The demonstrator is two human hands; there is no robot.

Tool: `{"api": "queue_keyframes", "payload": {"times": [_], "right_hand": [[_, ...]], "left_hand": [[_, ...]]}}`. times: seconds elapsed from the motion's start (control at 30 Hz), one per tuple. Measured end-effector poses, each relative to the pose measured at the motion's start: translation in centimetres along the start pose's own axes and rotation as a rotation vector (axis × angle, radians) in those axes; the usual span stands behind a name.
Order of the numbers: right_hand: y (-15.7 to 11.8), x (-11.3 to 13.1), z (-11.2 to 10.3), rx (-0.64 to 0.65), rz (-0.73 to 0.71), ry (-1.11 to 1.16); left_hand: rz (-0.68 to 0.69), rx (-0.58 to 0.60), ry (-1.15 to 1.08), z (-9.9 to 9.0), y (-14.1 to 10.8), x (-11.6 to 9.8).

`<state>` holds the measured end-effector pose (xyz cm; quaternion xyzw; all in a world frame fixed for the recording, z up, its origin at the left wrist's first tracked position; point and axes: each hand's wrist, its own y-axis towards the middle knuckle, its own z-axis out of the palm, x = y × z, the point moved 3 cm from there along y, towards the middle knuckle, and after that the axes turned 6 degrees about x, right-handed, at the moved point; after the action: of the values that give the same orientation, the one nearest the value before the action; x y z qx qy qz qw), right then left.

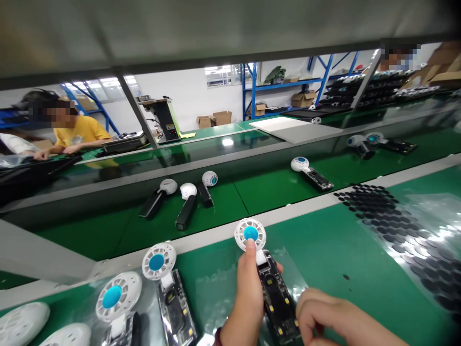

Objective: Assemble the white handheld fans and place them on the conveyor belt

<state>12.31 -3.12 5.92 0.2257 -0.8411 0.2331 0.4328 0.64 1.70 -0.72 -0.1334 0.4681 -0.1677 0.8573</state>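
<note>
My left hand (248, 283) is closed around a handheld fan (277, 300), its thumb lying at the base of the round white head with the blue centre. The fan's dark handle faces up, showing bare electronics and small yellow parts. Beside the handle's lower right edge is my right hand (324, 312), fingers curled in; whatever they pinch, if anything, is hidden. Left of my hands, another fan (176, 307) lies on the green bench, with a further fan (113, 298) next to it, partly cut off below.
Black round stickers (399, 230) cover a clear sheet on the right. Several fans, one of them a lone fan (313, 175), lie on the green conveyor (237, 202) behind the bench's pale edge strip (212, 235). A person in a yellow shirt (81, 129) works across the line.
</note>
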Motion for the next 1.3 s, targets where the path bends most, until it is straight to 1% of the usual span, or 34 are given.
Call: {"api": "queue_keyframes", "payload": {"times": [0.07,0.13,0.17,0.23,0.33,0.5,0.63,0.77,1.1,1.3], "right_hand": [[0.9,0.5,-0.9,-0.08,0.081,0.014],[1.9,0.5,-1.4,-0.136,0.172,0.016],[2.4,0.5,-1.5,-0.143,0.194,0.01],[3.3,0.7,-1.4,-0.137,0.194,-0.013],[4.3,1.0,-1.1,-0.135,0.199,-0.084],[4.9,1.7,-1.1,-0.11,0.293,-0.222],[5.0,2.0,-1.1,-0.098,0.299,-0.276],[4.8,1.9,-0.8,-0.089,0.319,-0.312],[4.6,1.2,-0.6,-0.159,0.295,-0.145],[4.6,1.3,-0.5,-0.148,0.297,-0.179]], "left_hand": [[-0.006,0.004,0.042,-0.2,0.1,0.0],[0.021,0.0,0.065,-0.5,0.3,-0.1],[0.042,-0.006,0.072,-0.5,0.3,-0.2],[0.068,0.002,0.095,-0.6,0.3,-0.4],[0.071,0.023,0.132,-0.4,0.3,-0.5],[0.063,-0.065,0.122,-0.2,0.3,-0.5],[0.047,-0.088,0.12,-0.2,0.5,-0.5],[0.036,-0.081,0.133,-0.3,0.6,-0.6],[0.061,-0.047,0.138,-0.1,0.2,-0.8],[0.061,0.001,0.147,-0.3,0.2,-0.7]]}}
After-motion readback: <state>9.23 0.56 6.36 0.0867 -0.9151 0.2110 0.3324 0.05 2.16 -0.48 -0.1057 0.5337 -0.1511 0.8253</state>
